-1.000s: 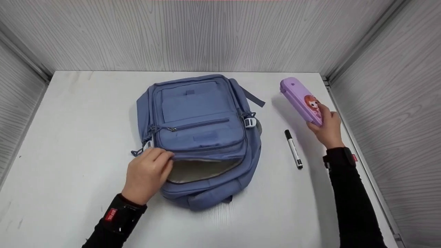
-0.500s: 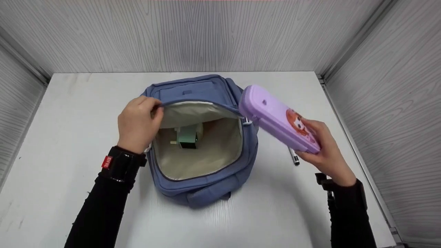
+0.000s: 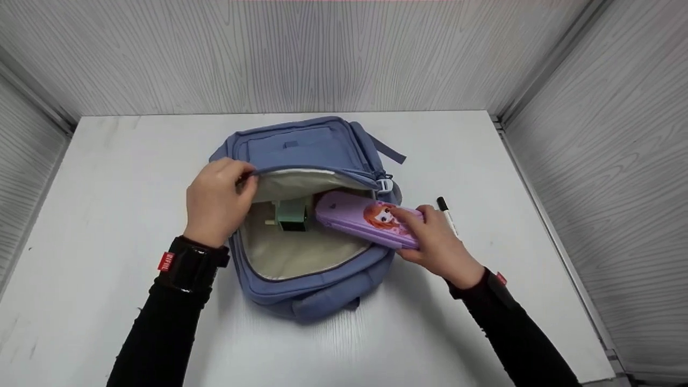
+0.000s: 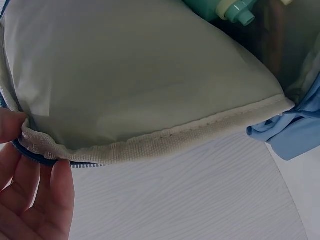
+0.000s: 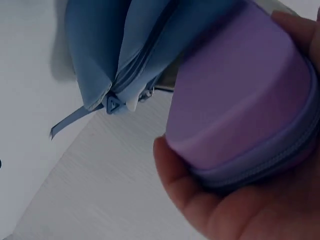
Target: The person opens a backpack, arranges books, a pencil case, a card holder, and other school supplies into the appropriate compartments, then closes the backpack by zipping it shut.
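A blue backpack (image 3: 322, 295) lies on the table with its main compartment unzipped, the beige lining showing. My left hand (image 3: 217, 201) pinches the zipped edge of its flap (image 4: 130, 150) and holds it raised. In my right hand (image 3: 438, 244) is a purple pencil case (image 3: 349, 217) with a cartoon girl on its lid, gripped by the near end. The case's far end is inside the backpack's opening; whether it touches the lining I cannot tell. Inside, just left of the case, sits a green pencil sharpener (image 3: 292, 215) with a crank.
A black-capped white marker (image 3: 443, 207) lies on the white table (image 3: 510, 312) right of the backpack, partly hidden by my right hand. A loose strap (image 3: 389, 150) sticks out at the backpack's upper right. Wood-grain panels (image 3: 301, 59) stand behind and at both sides.
My left hand has lifted the flap up and back, exposing the inside. My right hand has carried the pencil case from the table's right side leftward into the backpack's opening.
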`<action>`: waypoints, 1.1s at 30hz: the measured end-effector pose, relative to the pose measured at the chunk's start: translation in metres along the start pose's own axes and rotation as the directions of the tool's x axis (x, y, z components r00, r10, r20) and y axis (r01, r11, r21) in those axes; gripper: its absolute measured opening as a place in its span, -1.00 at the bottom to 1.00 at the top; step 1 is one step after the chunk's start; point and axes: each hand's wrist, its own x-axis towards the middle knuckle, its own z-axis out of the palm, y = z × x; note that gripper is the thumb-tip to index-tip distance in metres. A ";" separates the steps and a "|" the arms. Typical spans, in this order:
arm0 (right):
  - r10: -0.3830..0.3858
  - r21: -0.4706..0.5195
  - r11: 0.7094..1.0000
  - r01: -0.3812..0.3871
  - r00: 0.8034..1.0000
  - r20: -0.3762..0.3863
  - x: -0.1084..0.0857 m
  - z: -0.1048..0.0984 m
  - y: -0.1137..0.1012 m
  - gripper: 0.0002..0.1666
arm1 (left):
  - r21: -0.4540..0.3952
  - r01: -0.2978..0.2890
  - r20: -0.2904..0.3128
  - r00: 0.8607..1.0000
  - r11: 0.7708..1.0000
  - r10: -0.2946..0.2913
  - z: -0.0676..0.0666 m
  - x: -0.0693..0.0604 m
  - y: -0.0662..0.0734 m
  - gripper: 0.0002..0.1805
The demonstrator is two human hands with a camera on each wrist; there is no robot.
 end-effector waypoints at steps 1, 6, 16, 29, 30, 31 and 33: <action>0.009 -0.025 1.000 -0.009 1.000 -0.016 0.005 0.004 -0.005 -0.14 | 0.003 -0.003 0.000 1.000 1.000 0.003 0.000 -0.001 0.000 -0.85; 0.034 -0.104 0.994 -0.041 0.997 -0.068 0.028 0.020 -0.030 -0.19 | 0.010 -0.004 -0.004 1.000 1.000 0.004 0.000 -0.005 0.000 -0.85; -0.041 -0.264 0.964 0.016 0.995 -0.091 0.059 0.058 -0.038 -0.19 | 0.017 -0.020 -0.016 1.000 1.000 0.020 0.004 -0.018 0.001 -0.87; -0.227 -0.072 0.973 0.219 0.965 -0.128 0.026 0.025 -0.022 -0.57 | -0.002 -0.044 -0.018 0.999 0.999 0.044 0.008 -0.038 0.003 -0.88; -0.248 -0.090 0.967 0.237 0.958 -0.144 0.022 0.023 -0.022 -0.65 | -0.003 -0.050 -0.020 0.999 0.999 0.050 0.008 -0.040 0.003 -0.88; -0.266 -0.106 0.962 0.252 0.953 -0.148 0.018 0.021 -0.021 -0.70 | -0.002 -0.057 -0.022 0.998 0.998 0.057 0.008 -0.042 0.004 -0.89; -0.293 -0.125 0.952 0.279 0.949 -0.117 0.013 0.020 -0.021 -0.77 | -0.001 -0.077 -0.033 0.997 0.997 0.077 0.009 -0.047 0.004 -0.90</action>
